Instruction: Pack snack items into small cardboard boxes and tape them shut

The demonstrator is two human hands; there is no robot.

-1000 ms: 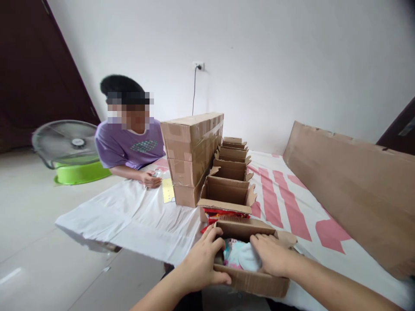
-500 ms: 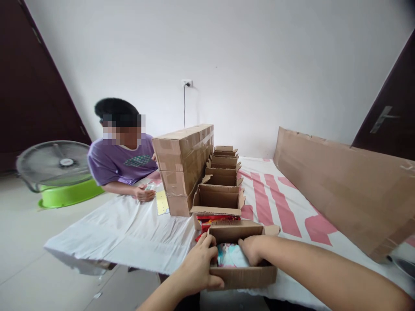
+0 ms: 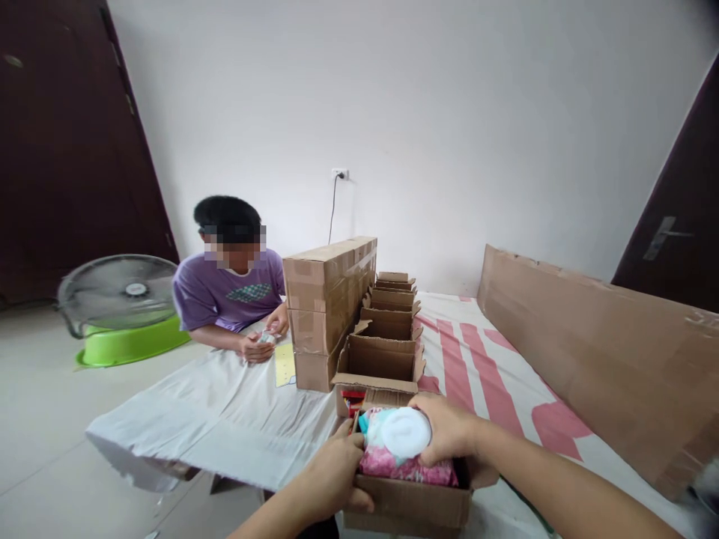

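Note:
In front of me is a small open cardboard box (image 3: pixel 413 500). A pack of wet wipes (image 3: pixel 387 464), pink and turquoise with a round white lid, sits in its opening, lid facing up. My right hand (image 3: pixel 452 430) grips the pack at the right of the lid, fingers behind it and thumb in front. My left hand (image 3: pixel 337 471) is closed round the box's left wall, its thumb low at the front. Just behind the box, a red packet (image 3: pixel 353 403) shows in part inside another open carton.
Open cartons (image 3: pixel 387 355) run in a row toward the wall. Left of them stand stacked taped boxes (image 3: pixel 311 322). A person in a purple shirt (image 3: pixel 225 288) leans at the cloth-covered table's left side, beside a yellow card (image 3: pixel 284 365). A long cardboard panel (image 3: pixel 589 344) stands right.
My right hand has come up from inside the box, and the wipes pack now shows higher with its white lid visible. My left hand stays on the box. The other person's hands have come together.

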